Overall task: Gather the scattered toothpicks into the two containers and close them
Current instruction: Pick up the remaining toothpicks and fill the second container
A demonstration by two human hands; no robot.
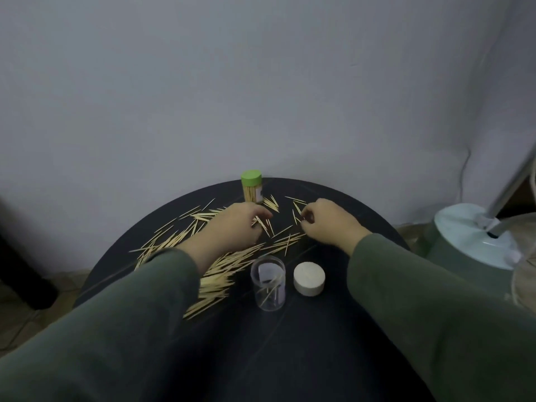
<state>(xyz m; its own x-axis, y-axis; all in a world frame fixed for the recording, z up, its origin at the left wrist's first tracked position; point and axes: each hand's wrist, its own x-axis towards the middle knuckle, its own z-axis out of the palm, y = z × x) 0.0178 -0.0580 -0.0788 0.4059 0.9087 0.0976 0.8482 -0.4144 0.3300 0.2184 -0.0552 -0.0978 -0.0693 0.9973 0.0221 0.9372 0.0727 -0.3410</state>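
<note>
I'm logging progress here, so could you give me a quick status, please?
Left hand and right hand pinching toothpicks. Clear container open, white lid beside it. Green-lidded container closed.

Both arms reached forward in dark green sleeves, forearms converging toward each other. The left hand (232,224) lay palm down, its fingers curled and pinching a few thin sticks at the fingertips. Just to its right, the right hand (327,220) hovered palm down, fingers curled inward, thumb meeting fingertips.
</note>
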